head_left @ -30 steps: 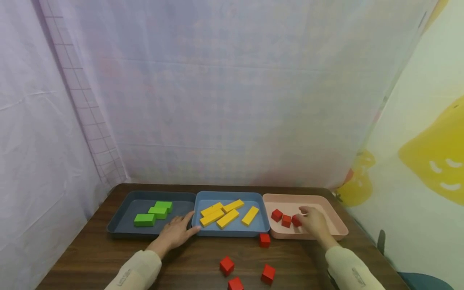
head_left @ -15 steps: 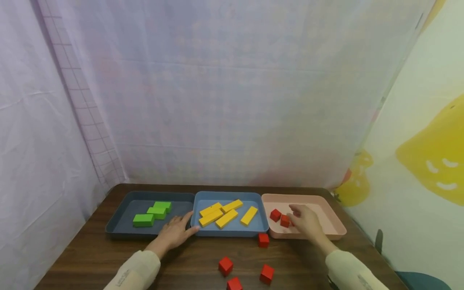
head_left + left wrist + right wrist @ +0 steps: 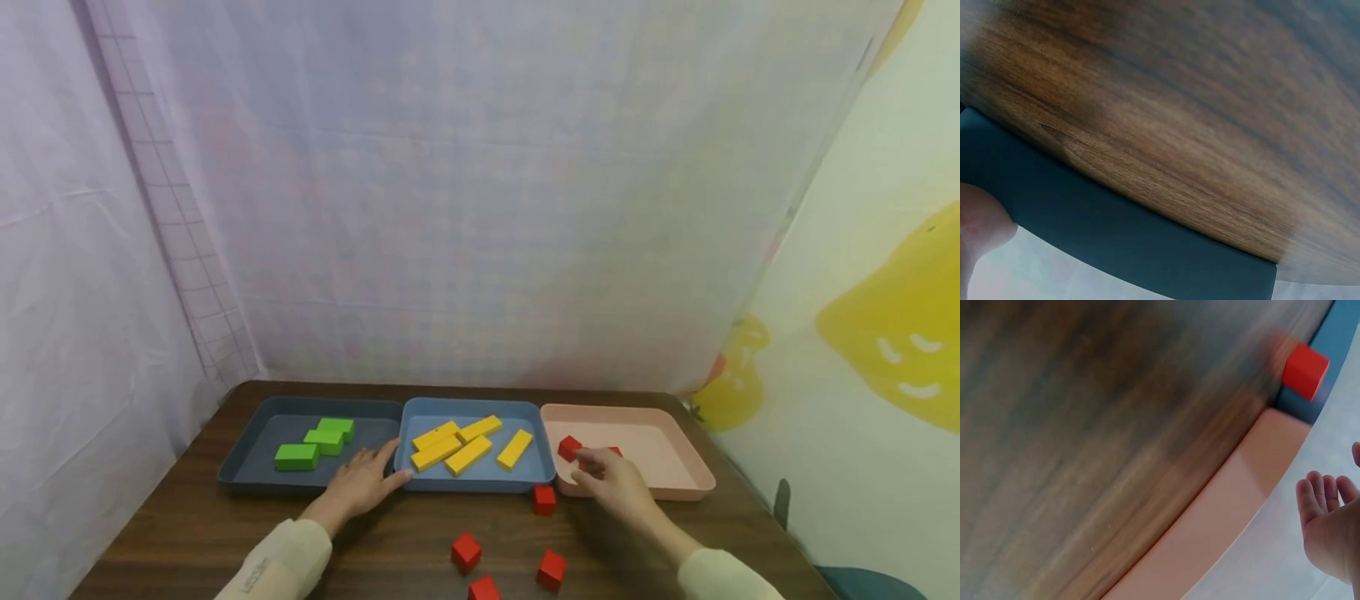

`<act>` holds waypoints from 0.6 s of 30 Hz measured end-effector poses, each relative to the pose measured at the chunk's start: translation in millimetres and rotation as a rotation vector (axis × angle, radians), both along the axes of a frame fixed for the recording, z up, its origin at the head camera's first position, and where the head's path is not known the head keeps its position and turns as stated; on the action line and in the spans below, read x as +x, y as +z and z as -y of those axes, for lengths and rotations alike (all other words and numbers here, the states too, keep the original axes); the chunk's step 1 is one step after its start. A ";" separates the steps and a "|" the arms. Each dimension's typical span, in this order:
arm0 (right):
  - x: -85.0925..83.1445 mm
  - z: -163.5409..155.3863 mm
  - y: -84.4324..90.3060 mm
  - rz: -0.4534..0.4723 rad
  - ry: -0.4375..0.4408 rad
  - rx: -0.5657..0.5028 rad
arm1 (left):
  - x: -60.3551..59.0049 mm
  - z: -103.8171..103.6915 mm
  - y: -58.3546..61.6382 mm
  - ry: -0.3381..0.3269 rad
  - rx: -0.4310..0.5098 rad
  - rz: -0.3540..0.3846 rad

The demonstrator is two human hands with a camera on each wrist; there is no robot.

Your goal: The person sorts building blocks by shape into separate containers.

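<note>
4 red cubes lie loose on my surface; the nearest cube sits just left of my empty, relaxed right hand, well apart from my flat left hand

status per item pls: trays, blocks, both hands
dark tray: holds three green blocks
blue tray: holds four yellow blocks
pink tray: holds red cubes, some hidden
loose red cubes: four on table
left hand: flat, resting on tray edges
right hand: empty, fingers relaxed, over pink tray's near rim
</note>
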State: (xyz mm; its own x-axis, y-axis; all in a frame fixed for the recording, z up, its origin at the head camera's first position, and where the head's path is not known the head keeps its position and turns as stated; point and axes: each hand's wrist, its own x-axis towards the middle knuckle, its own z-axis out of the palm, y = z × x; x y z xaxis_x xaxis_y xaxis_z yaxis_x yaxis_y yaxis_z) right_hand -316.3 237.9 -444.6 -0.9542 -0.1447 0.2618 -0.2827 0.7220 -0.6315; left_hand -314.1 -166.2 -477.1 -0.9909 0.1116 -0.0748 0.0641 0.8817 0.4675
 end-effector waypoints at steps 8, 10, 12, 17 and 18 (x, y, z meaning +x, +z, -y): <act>15.3 4.4 -8.1 0.067 0.010 -0.034 | 1.4 -1.2 1.8 0.005 -0.014 -0.002; 16.2 2.5 -11.2 0.094 0.014 -0.030 | 1.7 -1.3 1.9 0.005 -0.014 0.001; 16.5 0.6 -13.3 0.125 0.013 -0.006 | 1.9 -1.1 1.4 0.004 -0.012 0.005; 16.0 -0.7 -16.5 0.171 0.019 0.036 | 1.6 -0.9 1.6 0.006 -0.010 0.003; 16.0 -0.6 -17.0 0.168 0.023 0.040 | 1.6 -1.0 1.9 0.005 -0.009 0.001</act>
State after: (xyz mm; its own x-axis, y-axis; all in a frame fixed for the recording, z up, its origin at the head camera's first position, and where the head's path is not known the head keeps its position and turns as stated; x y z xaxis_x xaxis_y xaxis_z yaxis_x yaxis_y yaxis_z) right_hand -300.3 238.6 -461.6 -0.9804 -0.1737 0.0928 -0.1922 0.7418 -0.6424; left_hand -312.4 -165.2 -475.2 -0.9914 0.1057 -0.0766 0.0589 0.8860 0.4599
